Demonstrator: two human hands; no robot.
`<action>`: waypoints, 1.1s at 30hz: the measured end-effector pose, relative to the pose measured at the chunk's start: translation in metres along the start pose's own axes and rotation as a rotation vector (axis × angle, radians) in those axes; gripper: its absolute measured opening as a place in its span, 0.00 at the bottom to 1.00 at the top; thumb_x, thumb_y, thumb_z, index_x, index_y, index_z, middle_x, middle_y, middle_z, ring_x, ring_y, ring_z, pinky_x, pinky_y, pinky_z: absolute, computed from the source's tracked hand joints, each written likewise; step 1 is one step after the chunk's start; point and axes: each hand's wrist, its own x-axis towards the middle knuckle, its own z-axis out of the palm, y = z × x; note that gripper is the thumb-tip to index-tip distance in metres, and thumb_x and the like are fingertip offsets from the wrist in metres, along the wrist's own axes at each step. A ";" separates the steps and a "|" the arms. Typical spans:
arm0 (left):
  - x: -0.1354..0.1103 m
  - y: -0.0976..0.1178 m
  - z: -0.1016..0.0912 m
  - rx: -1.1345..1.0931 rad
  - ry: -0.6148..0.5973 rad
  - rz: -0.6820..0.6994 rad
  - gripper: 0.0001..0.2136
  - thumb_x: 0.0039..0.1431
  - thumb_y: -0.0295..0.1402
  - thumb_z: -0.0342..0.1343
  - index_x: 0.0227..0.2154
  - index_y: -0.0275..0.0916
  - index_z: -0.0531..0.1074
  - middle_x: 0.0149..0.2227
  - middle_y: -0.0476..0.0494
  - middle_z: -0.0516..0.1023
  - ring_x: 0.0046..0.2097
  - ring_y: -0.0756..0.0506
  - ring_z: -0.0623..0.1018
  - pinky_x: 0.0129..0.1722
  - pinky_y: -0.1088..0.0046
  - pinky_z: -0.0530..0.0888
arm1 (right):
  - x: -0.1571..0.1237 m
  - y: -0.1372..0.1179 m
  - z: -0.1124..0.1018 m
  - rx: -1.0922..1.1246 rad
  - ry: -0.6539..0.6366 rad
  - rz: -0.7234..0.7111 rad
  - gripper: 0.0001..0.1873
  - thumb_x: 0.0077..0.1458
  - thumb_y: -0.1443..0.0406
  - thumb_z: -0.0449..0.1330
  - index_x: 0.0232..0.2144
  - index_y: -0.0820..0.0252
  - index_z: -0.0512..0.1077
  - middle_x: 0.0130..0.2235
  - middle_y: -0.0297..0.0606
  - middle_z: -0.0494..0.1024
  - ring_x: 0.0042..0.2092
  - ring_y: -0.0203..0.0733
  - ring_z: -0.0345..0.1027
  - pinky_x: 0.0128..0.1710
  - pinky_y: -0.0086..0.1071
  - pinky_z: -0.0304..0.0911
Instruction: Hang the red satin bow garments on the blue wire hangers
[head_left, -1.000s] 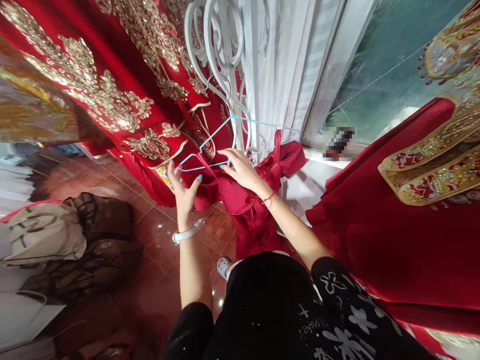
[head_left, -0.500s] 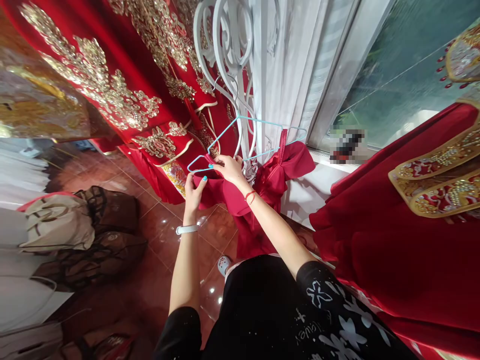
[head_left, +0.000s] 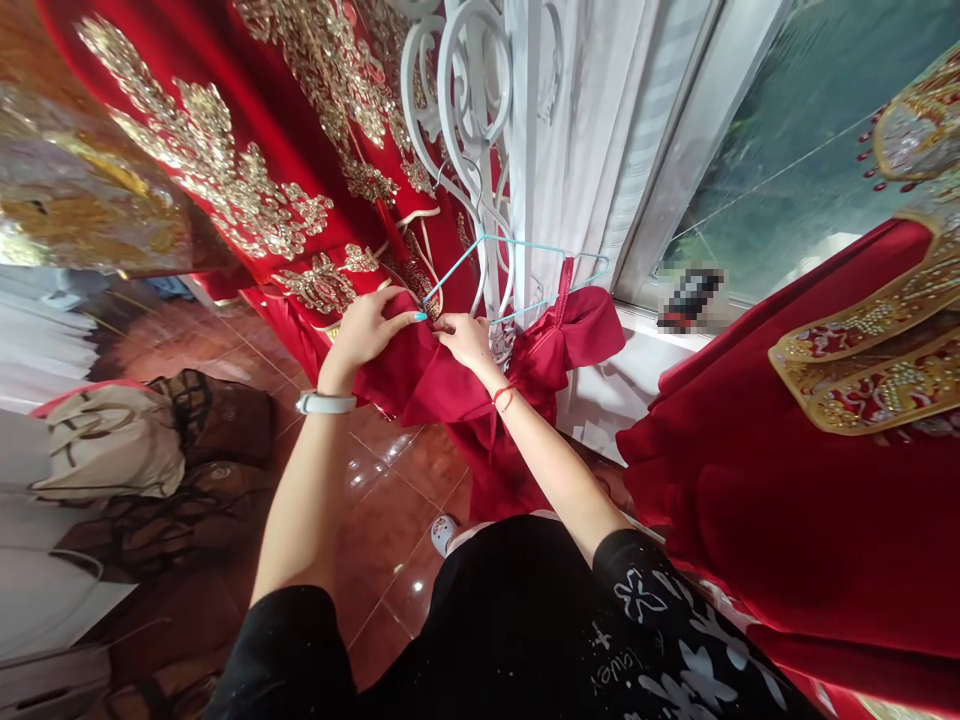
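A red dress (head_left: 517,470) hangs partly on a light blue wire hanger (head_left: 540,243), whose hook sits on the white scrolled metal stand (head_left: 474,70). On the right, the dress strap loops over the hanger. My left hand (head_left: 369,328) grips the dress's left shoulder part, thumb reaching towards the hanger's left end. That end of the hanger is covered by red cloth and fingers. Close beside it, my right hand (head_left: 463,338) pinches the cloth edge by the hanger, its fingertips partly hidden.
Red gowns with gold beading (head_left: 255,190) hang at the left. Another red garment with gold trim (head_left: 750,500) hangs at the right beside a window (head_left: 817,130). Several bags (head_left: 120,440) lie on the tiled floor (head_left: 390,480).
My left hand has moved up and turned palm-down over the hanger's left end, lifting the red cloth over it. My right hand stays nearly in place.
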 end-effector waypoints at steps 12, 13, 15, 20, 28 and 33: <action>0.005 0.014 0.013 -0.113 -0.144 0.060 0.25 0.62 0.43 0.62 0.60 0.40 0.73 0.56 0.37 0.80 0.55 0.36 0.77 0.61 0.56 0.72 | -0.026 -0.001 -0.009 0.109 0.147 -0.160 0.15 0.65 0.66 0.54 0.45 0.45 0.79 0.59 0.28 0.79 0.66 0.45 0.69 0.68 0.46 0.64; 0.003 0.018 0.014 -0.124 -0.122 0.064 0.24 0.63 0.43 0.61 0.60 0.40 0.72 0.56 0.37 0.80 0.56 0.35 0.77 0.61 0.56 0.72 | -0.033 0.000 -0.014 0.147 0.226 -0.167 0.17 0.65 0.65 0.52 0.47 0.44 0.78 0.61 0.29 0.78 0.66 0.43 0.69 0.66 0.44 0.67; 0.000 0.022 0.016 -0.140 -0.081 0.078 0.23 0.64 0.41 0.59 0.60 0.41 0.72 0.56 0.37 0.79 0.56 0.35 0.77 0.60 0.56 0.72 | -0.048 0.006 -0.028 0.195 0.452 -0.141 0.19 0.64 0.67 0.48 0.45 0.46 0.77 0.58 0.35 0.80 0.63 0.43 0.72 0.63 0.41 0.71; 0.002 0.022 0.020 -0.134 -0.042 0.096 0.20 0.63 0.39 0.60 0.57 0.42 0.73 0.54 0.39 0.80 0.55 0.35 0.77 0.60 0.57 0.72 | -0.070 0.064 -0.089 0.100 1.009 -0.052 0.14 0.56 0.67 0.49 0.37 0.52 0.74 0.45 0.44 0.80 0.52 0.48 0.76 0.56 0.44 0.73; -0.001 0.019 0.027 -0.122 -0.046 0.122 0.24 0.69 0.44 0.56 0.65 0.43 0.67 0.59 0.36 0.77 0.62 0.32 0.75 0.65 0.45 0.68 | -0.071 0.179 -0.158 0.220 0.766 0.038 0.29 0.54 0.60 0.58 0.58 0.58 0.73 0.61 0.51 0.77 0.63 0.46 0.72 0.67 0.46 0.64; -0.018 0.053 0.049 -0.117 0.331 0.284 0.19 0.72 0.42 0.53 0.61 0.41 0.69 0.62 0.37 0.71 0.66 0.35 0.69 0.68 0.47 0.66 | -0.068 0.187 -0.183 0.279 0.520 -0.030 0.17 0.50 0.53 0.65 0.38 0.58 0.79 0.45 0.46 0.85 0.49 0.48 0.78 0.58 0.44 0.70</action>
